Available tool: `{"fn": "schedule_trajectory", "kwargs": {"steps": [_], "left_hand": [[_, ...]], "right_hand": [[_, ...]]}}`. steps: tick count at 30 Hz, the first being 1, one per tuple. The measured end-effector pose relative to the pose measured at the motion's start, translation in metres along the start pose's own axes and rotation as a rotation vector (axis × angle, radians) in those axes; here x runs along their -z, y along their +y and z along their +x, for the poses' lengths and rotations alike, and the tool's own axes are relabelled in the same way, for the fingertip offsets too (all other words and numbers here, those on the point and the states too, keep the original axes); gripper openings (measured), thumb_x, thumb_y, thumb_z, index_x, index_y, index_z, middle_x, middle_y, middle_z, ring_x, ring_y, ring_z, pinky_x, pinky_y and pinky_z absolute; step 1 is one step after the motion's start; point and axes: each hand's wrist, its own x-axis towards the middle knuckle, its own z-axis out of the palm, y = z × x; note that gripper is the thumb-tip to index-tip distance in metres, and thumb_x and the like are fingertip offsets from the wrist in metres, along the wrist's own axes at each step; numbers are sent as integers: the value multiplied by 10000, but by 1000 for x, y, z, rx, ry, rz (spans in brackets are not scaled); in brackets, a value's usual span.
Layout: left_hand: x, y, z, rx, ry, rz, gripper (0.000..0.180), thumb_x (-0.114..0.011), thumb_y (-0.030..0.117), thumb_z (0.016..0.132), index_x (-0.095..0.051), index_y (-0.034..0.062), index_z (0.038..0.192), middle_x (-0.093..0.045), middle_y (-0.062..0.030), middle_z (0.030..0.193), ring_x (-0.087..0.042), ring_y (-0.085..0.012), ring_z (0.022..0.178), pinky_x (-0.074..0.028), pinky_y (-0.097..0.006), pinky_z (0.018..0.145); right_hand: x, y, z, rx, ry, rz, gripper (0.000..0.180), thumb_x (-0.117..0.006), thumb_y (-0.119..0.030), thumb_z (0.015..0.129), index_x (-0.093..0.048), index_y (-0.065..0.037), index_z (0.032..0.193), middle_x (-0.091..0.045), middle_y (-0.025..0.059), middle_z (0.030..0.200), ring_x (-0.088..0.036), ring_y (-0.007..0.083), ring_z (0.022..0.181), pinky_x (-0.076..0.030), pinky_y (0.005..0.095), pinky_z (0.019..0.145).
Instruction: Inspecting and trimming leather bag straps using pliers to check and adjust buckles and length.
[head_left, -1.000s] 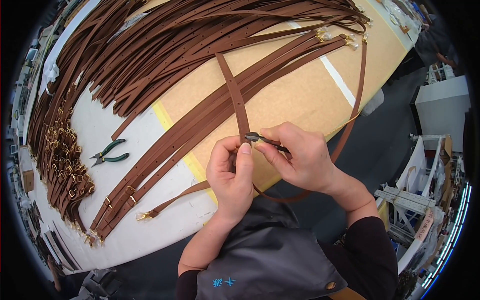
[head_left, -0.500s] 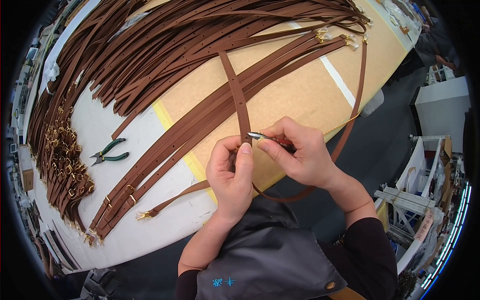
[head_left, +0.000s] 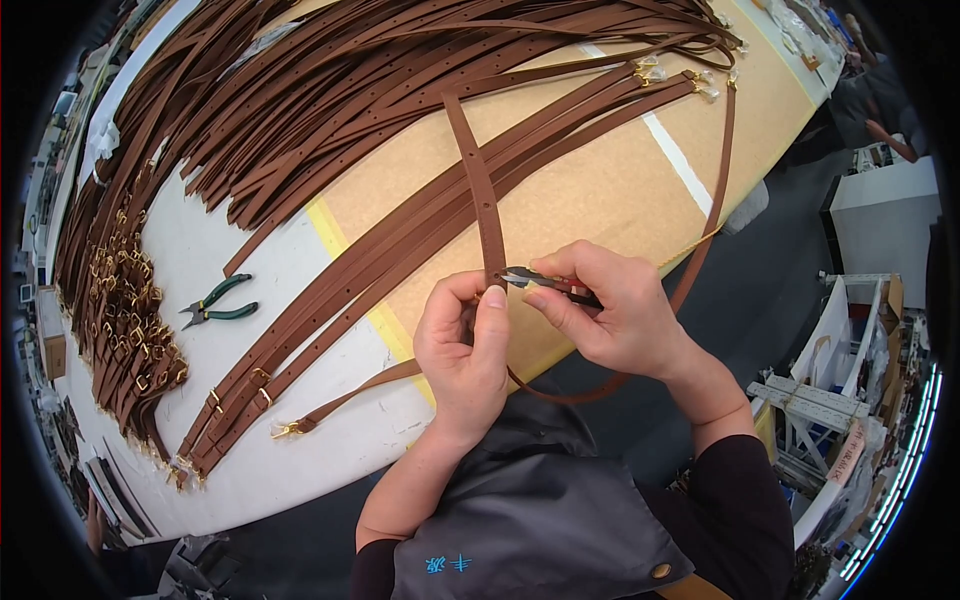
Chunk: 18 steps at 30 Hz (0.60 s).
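My left hand (head_left: 463, 340) pinches a brown leather strap (head_left: 485, 205) between thumb and fingers, close to one of its punched holes. The strap stands up from my grip and leans across other straps. In my right hand (head_left: 622, 305) are small red-handled snips (head_left: 518, 277), their metal jaws right at the strap's edge just above my left thumb. Whether the jaws touch the leather I cannot tell. Another length of brown strap (head_left: 693, 270) loops over the table's near edge, below my hands. Several finished straps with gold buckles (head_left: 262, 385) lie side by side left of my hands.
A big pile of punched brown straps (head_left: 400, 75) covers the far table. Many gold buckles (head_left: 130, 300) are bunched at the left. Green-handled pliers (head_left: 222, 302) rest on the white table part. White shelving (head_left: 815, 405) stands beyond the table at right; a person's arm (head_left: 888, 138) shows far right.
The snips have tilted and shifted slightly right and down with my right hand. The upright strap has swung a little, its top end slightly higher. My left hand keeps its pinch.
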Motion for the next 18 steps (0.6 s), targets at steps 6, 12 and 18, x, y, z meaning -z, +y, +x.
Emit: {"fn": "schedule_trajectory", "kwargs": {"steps": [6,12,18], "left_hand": [[0,-3,0,-60,-10,68,91,-614,37,1032,-637,-16,1102,-575,57,878,-434,18,714,-335,-162,611],[0,-1,0,-31,-11,47,90,-612,37,1033,-636,-15,1103,-568,58,873,-431,15,709,-338,-163,611],[1,0,0,-19,-20,26,90,-602,37,1038,-631,-17,1104,-566,55,884,-435,10,717,-346,-164,621]], "right_hand": [[2,-3,2,17,-35,-52,206,-810,-53,881,-698,31,1032,-695,114,820,-711,179,690,-562,280,619],[-1,0,1,68,13,-113,163,-783,-114,894,-674,-26,977,-701,111,842,-710,273,671,-545,347,566],[0,3,1,103,-4,-105,175,-801,-34,885,-697,22,1014,-692,109,803,-697,173,664,-529,284,565]]}}
